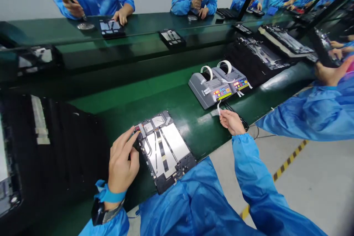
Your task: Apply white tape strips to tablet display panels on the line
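Observation:
An opened tablet with silver battery plates and ribbon cables lies on the green conveyor belt in front of me. My left hand rests at its upper left corner, fingertips pressed on the edge near a small tape piece. My right hand reaches toward the nearer grey tape dispenser and pinches a short strip of white tape at its outlet. A second dispenser with a white roll stands beside it.
A black tray lies to my left. Further opened devices sit on the belt at right, beside a neighbour's blue sleeve. Several people in blue coats work across the far belt. Floor with yellow-black tape is below right.

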